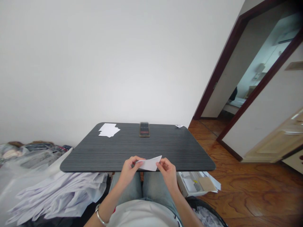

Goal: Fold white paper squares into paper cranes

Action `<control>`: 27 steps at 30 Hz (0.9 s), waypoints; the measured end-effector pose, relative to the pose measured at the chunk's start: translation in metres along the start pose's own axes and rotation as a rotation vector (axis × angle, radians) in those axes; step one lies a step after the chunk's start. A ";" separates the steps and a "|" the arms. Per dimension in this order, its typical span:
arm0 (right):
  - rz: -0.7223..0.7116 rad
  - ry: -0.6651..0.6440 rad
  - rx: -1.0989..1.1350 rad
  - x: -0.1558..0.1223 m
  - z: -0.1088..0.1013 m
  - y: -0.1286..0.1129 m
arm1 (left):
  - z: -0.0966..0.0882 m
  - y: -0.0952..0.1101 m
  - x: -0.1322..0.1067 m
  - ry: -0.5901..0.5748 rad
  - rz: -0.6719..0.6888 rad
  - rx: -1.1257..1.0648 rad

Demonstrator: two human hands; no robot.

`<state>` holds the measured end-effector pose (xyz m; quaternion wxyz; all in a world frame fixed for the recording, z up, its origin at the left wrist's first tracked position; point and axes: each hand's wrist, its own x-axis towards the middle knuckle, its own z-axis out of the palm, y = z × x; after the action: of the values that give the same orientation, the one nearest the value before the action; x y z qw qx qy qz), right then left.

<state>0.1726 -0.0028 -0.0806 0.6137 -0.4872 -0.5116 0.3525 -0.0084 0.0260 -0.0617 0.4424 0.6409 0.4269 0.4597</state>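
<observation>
Both my hands hold a folded white sheet of paper (151,164) just above the near edge of the dark table (99,154). My left hand (130,168) pinches its left end with thumb and fingers closed. My right hand (167,170) grips the right side, fingers curled over the fold. The paper forms a slanted, roughly triangular shape. A silver bracelet circles my left wrist.
A small stack of white sheets (109,130) lies at the table's far left. A phone (144,129) rests at the far middle, a small folded paper (179,126) at the far right corner. Paper piles (59,192) lie left, a box (196,184) right, an open doorway beyond.
</observation>
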 end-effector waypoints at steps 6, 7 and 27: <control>0.192 -0.136 0.211 0.000 0.001 0.003 | -0.001 0.002 0.001 0.066 0.113 0.100; 0.207 -0.161 0.242 -0.001 0.001 0.002 | -0.001 0.001 0.001 0.078 0.112 0.092; 0.044 -0.138 0.326 -0.006 0.001 -0.002 | -0.001 0.008 -0.004 0.147 0.144 -0.070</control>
<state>0.1699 -0.0084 -0.0807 0.6404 -0.3668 -0.4777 0.4766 -0.0090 0.0203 -0.0545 0.3978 0.6185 0.3948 0.5507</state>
